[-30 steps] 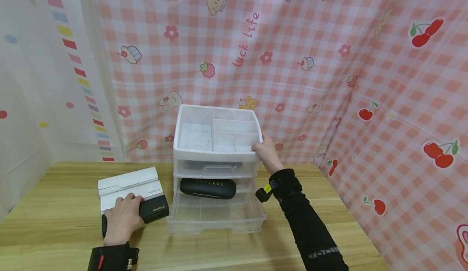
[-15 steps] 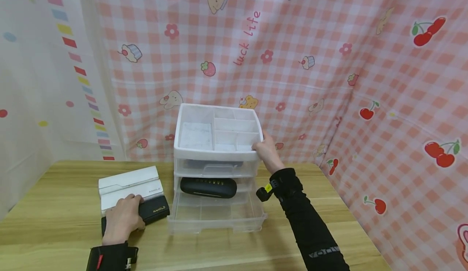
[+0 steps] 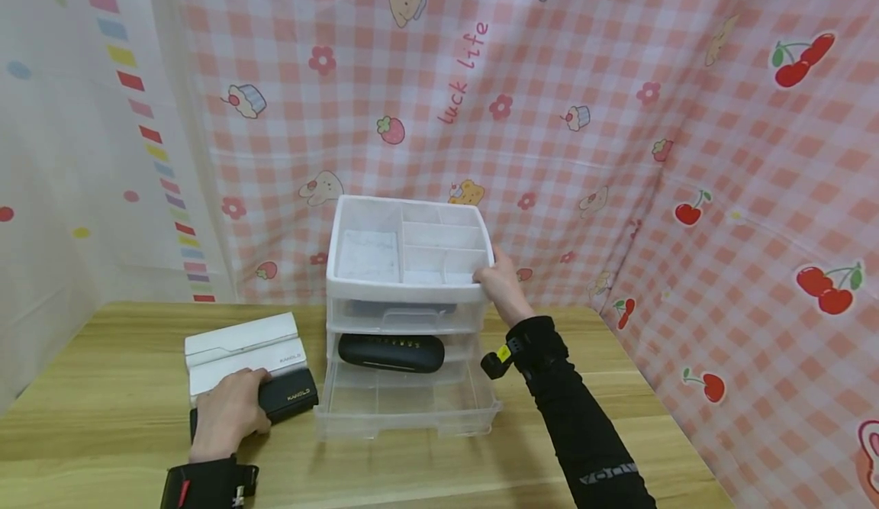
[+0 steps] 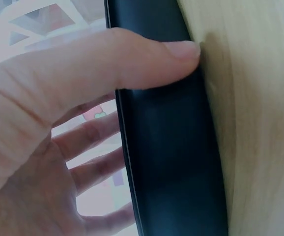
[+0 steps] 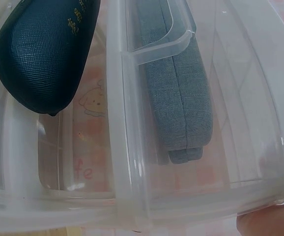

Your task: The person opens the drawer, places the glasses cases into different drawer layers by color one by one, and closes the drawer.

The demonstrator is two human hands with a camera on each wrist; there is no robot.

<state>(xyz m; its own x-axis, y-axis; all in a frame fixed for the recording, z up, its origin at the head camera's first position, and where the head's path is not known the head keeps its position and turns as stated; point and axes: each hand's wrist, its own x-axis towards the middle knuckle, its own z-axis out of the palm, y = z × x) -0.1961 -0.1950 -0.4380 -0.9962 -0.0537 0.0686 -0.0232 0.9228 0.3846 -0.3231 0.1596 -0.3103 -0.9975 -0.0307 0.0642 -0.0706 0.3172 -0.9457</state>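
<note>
A: A wooden table (image 3: 103, 356), a clear drawer unit (image 3: 405, 318), its bottom drawer (image 3: 405, 406) pulled out with a dark case (image 3: 390, 352) at the back. And the hands?

B: The right hand (image 3: 500, 284) curls over the unit's top corner, steadying it. The left hand (image 3: 226, 413) wraps a black case (image 3: 288, 394) beside a white box (image 3: 240, 349), thumb (image 4: 132, 64) across it. Best to lift it level, keeping the unit braced.

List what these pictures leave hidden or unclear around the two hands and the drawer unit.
- Head view: left hand covers the near part of the black case.
- Head view: the upper drawer's grey pouch is blurred by frosted plastic.
- Right wrist view: right hand is cut off at the corner.
- The gold lettering on the dark case is too small.
</note>
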